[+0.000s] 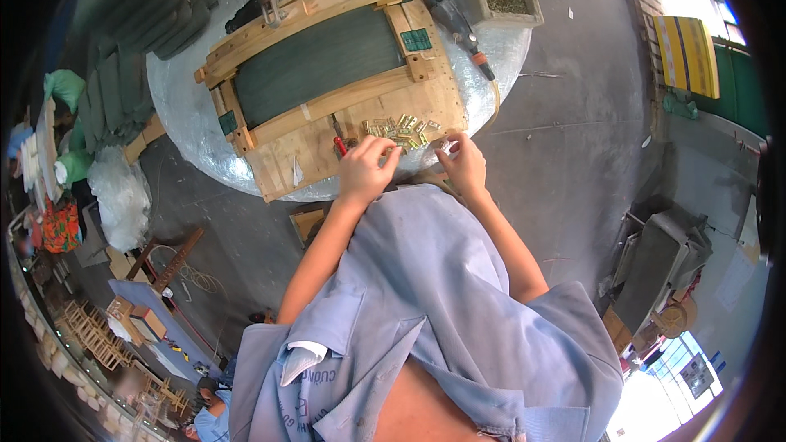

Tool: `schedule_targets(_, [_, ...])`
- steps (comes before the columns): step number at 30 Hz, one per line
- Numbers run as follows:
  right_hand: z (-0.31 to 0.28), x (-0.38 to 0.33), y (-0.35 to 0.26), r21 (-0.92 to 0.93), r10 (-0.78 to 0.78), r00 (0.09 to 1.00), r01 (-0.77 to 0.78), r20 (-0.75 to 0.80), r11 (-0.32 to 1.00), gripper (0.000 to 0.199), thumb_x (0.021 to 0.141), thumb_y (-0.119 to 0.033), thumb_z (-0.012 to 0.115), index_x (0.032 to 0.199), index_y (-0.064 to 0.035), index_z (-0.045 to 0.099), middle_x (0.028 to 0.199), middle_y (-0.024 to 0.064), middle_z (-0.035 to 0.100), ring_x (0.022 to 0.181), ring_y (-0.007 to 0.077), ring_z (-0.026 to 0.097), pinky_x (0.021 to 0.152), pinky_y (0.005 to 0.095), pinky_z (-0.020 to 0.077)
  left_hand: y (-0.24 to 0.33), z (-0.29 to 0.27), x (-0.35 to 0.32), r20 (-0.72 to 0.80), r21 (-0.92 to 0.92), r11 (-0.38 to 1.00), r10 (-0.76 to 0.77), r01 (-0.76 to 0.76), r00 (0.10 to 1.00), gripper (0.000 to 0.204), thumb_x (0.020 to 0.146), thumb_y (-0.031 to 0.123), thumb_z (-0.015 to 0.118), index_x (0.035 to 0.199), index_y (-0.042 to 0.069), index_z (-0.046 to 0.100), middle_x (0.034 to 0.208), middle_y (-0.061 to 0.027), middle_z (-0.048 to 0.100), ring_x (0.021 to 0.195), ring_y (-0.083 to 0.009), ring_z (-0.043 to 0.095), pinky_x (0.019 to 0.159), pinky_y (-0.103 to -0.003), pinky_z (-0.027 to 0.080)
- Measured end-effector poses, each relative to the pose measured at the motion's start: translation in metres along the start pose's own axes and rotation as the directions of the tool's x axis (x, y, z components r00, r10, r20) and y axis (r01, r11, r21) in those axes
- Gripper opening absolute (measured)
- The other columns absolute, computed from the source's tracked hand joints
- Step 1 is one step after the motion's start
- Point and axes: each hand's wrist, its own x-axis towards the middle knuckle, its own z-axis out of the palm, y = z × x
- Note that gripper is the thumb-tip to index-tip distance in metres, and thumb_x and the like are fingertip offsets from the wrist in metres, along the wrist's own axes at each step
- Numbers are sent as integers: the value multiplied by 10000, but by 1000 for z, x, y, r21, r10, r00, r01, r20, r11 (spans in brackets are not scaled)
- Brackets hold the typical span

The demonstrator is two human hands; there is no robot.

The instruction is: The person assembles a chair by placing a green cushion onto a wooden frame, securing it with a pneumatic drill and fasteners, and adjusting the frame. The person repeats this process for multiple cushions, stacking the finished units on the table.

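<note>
Upper left: cushions (147, 4), dark, stacked. Next, a table (178, 86), round, wrapped in clear film. On it, a board (274, 173) carrying a wooden frame (352, 95) around a green panel (319, 65), long axis rising from lower left to upper right. Left of center, a screwdriver (340, 146): red handle toward the lower edge, shaft pointing up the frame, leaning slightly left. Beside it, the left hand (366, 172), fingers curled toward the thumb (whether they grip anything, cannot tell), standing before the board's lower edge. Center: fittings (405, 129), brass-colored, a loose pile, long axes in mixed directions. Right of these, the right hand (467, 169), fingertips drawn together; contents cannot be made out. Above, a power tool (452, 20), orange-collared end pointing lower right; then a tray (509, 21) of small pieces.
</note>
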Motion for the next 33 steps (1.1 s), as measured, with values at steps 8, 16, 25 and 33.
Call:
schedule_targets(8, [26, 2, 23, 101, -43, 999, 43, -4, 994, 376, 868, -216, 859, 1117, -47, 632, 908, 120, 779, 810, 310, 770, 751, 423, 589, -29, 37, -8, 410, 418, 861, 107, -291, 906, 205, 910, 331, 788, 945, 140, 722, 832, -45, 693, 794, -274, 745, 696, -427, 585])
schedule_targets(16, [19, -11, 28, 305, 54, 999, -52, 1, 951, 362, 887, -227, 852, 1113, -36, 643, 928, 131, 789, 835, 272, 792, 759, 389, 610, -32, 52, -5, 307, 415, 847, 213, -332, 927, 196, 924, 278, 775, 1076, 170, 711, 893, -39, 693, 792, -271, 745, 691, -422, 578])
schedule_targets(25, [11, -12, 11, 526, 107, 994, -77, -28, 847, 348, 936, -200, 848, 1152, 1, 663, 838, 72, 745, 753, 113, 704, 686, 274, 574, -46, 46, 10, 415, 281, 895, 212, -346, 885, 146, 942, 230, 756, 1010, 121, 686, 921, -67, 696, 816, -311, 728, 739, -444, 576])
schedule_targets(33, [-7, 63, -70, 864, 51, 980, -193, 191, 466, 366, 971, -145, 783, 1261, 9, 621, 950, 55, 717, 751, 98, 679, 636, 253, 575, -44, -19, 28, 287, -599, 680, -310, 422, 906, 77, 1034, 91, 700, 1083, 59, 650, 1114, -85, 769, 960, -153, 773, 730, -300, 632])
